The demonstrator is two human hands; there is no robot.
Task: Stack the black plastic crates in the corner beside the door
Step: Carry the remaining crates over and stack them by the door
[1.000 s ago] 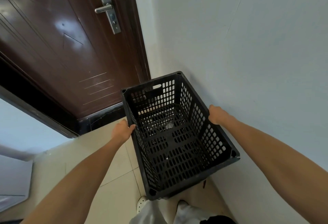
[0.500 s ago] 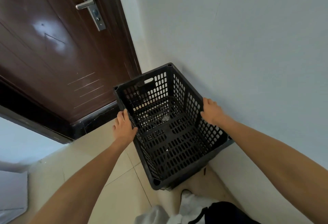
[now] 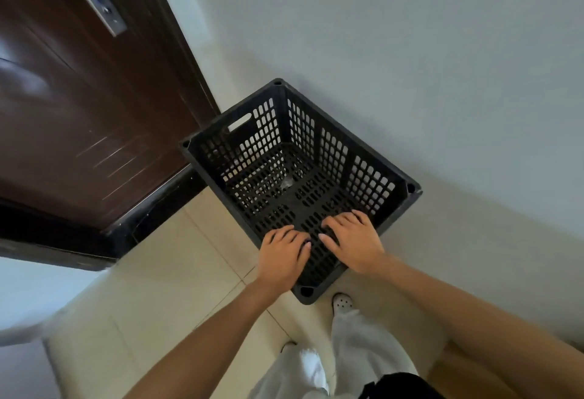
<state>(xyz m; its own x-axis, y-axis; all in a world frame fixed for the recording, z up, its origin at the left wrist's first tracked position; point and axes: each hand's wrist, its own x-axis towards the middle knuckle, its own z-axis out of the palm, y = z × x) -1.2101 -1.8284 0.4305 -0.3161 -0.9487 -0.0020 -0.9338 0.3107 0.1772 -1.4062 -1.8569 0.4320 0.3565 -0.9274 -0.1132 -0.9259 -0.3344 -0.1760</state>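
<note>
Black perforated plastic crate (image 3: 331, 158) sits upright, open top up, in corner: one side near dark brown wooden door (image 3: 79, 108), far sides close to pale wall (image 3: 410, 51), base on beige tiled floor (image 3: 164, 288). Walls and bottom are slotted grid; oval handle cut-out in door-side wall; round sockets at rim corners. Left hand (image 3: 282, 256) and right hand (image 3: 355, 242) close together at near corner, each with fingers hooked over rim, gripping crate.
</note>
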